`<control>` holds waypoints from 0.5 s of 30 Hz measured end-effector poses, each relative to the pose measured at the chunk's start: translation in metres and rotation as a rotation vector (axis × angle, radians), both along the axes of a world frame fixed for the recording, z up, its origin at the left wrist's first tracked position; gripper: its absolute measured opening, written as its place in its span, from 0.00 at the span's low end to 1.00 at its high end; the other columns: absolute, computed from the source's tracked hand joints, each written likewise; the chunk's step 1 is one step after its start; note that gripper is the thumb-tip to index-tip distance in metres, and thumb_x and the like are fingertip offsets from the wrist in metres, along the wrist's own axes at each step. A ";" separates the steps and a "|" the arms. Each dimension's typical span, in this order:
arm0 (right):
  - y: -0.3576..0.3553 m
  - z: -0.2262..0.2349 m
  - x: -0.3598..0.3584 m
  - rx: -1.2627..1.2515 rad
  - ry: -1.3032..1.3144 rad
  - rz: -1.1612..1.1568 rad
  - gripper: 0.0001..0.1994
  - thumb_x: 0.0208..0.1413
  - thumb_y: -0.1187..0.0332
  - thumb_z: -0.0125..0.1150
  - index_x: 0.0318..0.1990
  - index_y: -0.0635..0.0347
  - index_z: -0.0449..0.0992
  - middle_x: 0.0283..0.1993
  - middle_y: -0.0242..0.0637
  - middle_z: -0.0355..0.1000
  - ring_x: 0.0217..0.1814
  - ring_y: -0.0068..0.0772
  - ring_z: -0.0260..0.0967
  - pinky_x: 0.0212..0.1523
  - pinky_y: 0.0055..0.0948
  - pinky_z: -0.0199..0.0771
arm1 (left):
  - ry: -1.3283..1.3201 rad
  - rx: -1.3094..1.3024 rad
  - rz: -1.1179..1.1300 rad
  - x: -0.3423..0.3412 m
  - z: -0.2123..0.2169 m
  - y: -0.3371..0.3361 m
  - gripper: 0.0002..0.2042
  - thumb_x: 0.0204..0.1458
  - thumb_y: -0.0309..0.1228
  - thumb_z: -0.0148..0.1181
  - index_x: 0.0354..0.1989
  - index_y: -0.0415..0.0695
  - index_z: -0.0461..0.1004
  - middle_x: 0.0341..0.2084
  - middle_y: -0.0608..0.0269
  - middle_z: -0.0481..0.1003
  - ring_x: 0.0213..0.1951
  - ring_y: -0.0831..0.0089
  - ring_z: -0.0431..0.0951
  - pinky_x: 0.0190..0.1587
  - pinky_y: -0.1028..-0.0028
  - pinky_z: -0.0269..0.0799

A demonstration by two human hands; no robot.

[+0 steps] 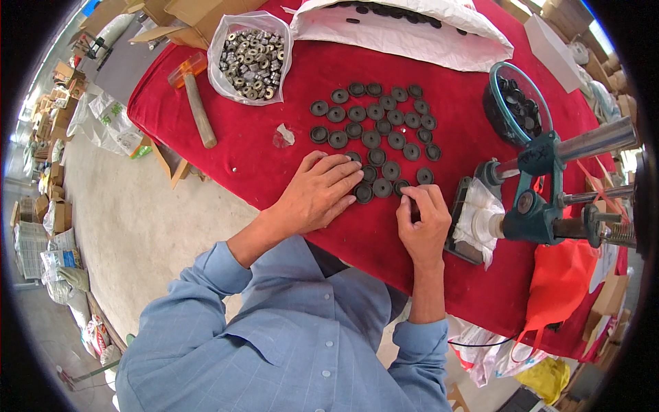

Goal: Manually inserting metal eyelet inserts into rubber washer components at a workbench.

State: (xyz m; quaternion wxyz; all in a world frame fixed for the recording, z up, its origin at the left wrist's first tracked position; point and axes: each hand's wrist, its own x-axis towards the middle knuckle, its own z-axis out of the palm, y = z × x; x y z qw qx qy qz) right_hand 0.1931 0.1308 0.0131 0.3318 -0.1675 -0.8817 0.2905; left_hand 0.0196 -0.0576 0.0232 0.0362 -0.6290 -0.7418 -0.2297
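Several round black caps (371, 139), each with a raised rim and a small centre, lie spread in loose rows on the red tablecloth (274, 175). My left hand (317, 192) rests flat at the near left edge of the group, fingers stretched out and partly covering some caps. At the near right edge, my right hand (423, 218) pinches one black cap (401, 186) between thumb and fingertips. That cap sits against its neighbours on the cloth.
A green hand press (535, 185) stands at the right, with a glass bowl of black parts (544, 103) behind it. At the back are a bag of metal bushings (226, 72) and a white sack (412, 49). A mallet (199, 113) lies at the left.
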 end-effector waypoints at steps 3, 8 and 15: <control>0.000 0.001 -0.002 0.001 0.013 0.009 0.11 0.50 0.78 0.68 0.42 0.58 0.81 0.39 0.39 0.75 0.37 0.47 0.76 0.38 0.42 0.75 | -0.018 0.078 0.022 -0.003 0.007 -0.003 0.24 0.56 0.30 0.70 0.63 0.44 0.76 0.63 0.56 0.76 0.65 0.55 0.73 0.67 0.52 0.65; 0.000 0.004 0.001 -0.014 0.015 -0.003 0.11 0.51 0.80 0.66 0.43 0.59 0.82 0.40 0.42 0.76 0.39 0.49 0.77 0.40 0.43 0.76 | -0.022 0.171 0.139 -0.045 0.032 -0.011 0.24 0.54 0.26 0.71 0.61 0.43 0.77 0.60 0.54 0.78 0.63 0.54 0.76 0.65 0.54 0.70; 0.000 0.005 -0.002 -0.035 0.050 0.018 0.11 0.52 0.81 0.66 0.43 0.60 0.81 0.40 0.43 0.76 0.40 0.49 0.78 0.40 0.41 0.77 | 0.262 0.122 0.472 -0.138 0.072 -0.020 0.20 0.54 0.39 0.73 0.49 0.38 0.78 0.47 0.46 0.79 0.52 0.47 0.79 0.56 0.53 0.74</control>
